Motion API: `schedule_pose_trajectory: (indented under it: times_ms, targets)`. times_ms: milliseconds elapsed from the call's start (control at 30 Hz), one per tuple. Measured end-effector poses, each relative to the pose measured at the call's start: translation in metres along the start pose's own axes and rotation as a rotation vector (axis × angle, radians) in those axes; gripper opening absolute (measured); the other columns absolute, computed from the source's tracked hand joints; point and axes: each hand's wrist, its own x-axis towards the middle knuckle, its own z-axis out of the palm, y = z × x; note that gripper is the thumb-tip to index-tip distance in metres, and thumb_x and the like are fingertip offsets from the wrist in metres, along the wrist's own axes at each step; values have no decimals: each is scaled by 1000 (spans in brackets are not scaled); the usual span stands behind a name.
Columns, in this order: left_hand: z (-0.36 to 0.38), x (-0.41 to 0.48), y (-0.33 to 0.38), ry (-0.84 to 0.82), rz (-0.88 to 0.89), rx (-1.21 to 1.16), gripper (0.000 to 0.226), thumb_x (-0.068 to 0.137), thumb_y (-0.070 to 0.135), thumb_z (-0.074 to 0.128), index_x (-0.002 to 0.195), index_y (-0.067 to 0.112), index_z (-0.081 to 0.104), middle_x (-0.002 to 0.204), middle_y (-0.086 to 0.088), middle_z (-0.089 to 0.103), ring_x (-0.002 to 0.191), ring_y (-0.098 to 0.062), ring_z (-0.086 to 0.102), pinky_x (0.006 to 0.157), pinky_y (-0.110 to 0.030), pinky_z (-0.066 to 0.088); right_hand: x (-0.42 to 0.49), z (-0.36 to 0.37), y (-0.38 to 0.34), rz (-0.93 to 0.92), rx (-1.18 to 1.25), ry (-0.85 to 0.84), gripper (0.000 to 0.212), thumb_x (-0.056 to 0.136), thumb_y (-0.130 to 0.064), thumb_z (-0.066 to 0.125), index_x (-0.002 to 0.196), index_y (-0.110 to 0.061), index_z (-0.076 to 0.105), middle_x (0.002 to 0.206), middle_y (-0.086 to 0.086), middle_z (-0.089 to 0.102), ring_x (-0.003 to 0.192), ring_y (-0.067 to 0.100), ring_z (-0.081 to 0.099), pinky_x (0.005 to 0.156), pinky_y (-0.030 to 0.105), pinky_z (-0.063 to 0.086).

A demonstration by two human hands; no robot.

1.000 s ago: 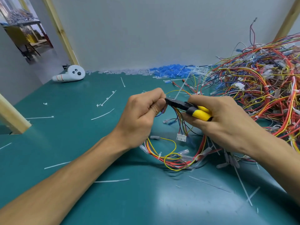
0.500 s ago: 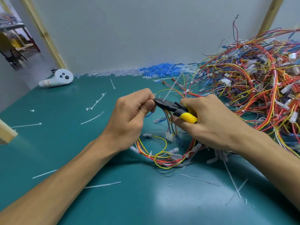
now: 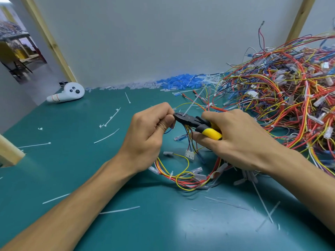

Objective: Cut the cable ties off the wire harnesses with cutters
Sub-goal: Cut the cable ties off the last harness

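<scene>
As before, the left hand (image 3: 148,134) pinches the wire harness (image 3: 183,178) and the right hand (image 3: 241,140) grips the cutters (image 3: 192,121) beside it.

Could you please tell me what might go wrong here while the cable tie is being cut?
1. The black nose of the yellow-handled cutters, gripped by the right hand, sits right against the pinching fingertips of the left hand; a slip could nip them.
2. The thin coloured wires of the wire harness run just under the blades, so a wire might get nicked instead of the white cable tie.
</scene>
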Motion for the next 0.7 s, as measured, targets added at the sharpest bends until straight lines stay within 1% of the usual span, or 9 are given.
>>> schedule_pose_trajectory:
  times_ms: [100,200,267,333,400,433,567,700]
  targets:
    - [0,0,-1,-8,-3,8,30,107,13,49,79,5,53,69,10,43,64,-11,39,61,-24,30,0,2,-1,-6,48,-40,41,95,-62,59,73,-30,47,57,0,49,56,20,43,51,37,33]
    - [0,0,-2,-12,-7,20,31,107,13,49,78,3,54,69,7,44,64,-13,39,62,-25,30,0,3,-2,-16,10,-59,39,96,-62,58,75,-33,43,58,-5,48,59,14,44,52,35,29]
    - [-1,0,0,-15,-6,24,31,107,13,49,78,3,55,69,6,44,64,-13,39,62,-24,31,0,2,-1,-6,31,-62,40,94,-61,58,74,-29,46,60,-4,51,58,17,42,52,38,32]
    - [-1,0,1,-7,-3,10,31,107,12,49,78,2,54,69,7,43,64,-12,39,62,-23,30,-1,2,-2,-9,36,-35,37,93,-57,60,76,-27,48,59,-1,50,58,22,43,55,41,40]
    - [-3,0,2,7,6,14,30,106,11,49,77,3,54,68,9,42,64,-10,38,62,-22,30,-1,2,-6,-22,-17,-3,34,93,-53,61,79,-25,47,61,-1,50,65,30,47,60,46,45]
    - [-3,0,2,9,10,21,30,106,10,50,77,3,54,68,10,42,64,-10,38,62,-21,30,-1,2,-7,-19,-39,8,33,93,-51,61,80,-24,47,63,-2,50,66,32,47,61,47,46]
    - [-3,0,3,3,5,20,30,106,8,50,77,3,53,68,10,42,64,-9,38,62,-21,30,0,2,-7,16,-11,14,33,91,-38,70,73,-20,48,56,2,46,60,32,43,56,47,45]
    - [-3,0,2,3,7,37,29,106,7,51,77,2,54,68,9,42,64,-10,39,62,-21,30,0,-1,-9,-5,-98,-5,29,86,-29,66,74,-26,40,57,0,44,62,32,42,54,43,38]
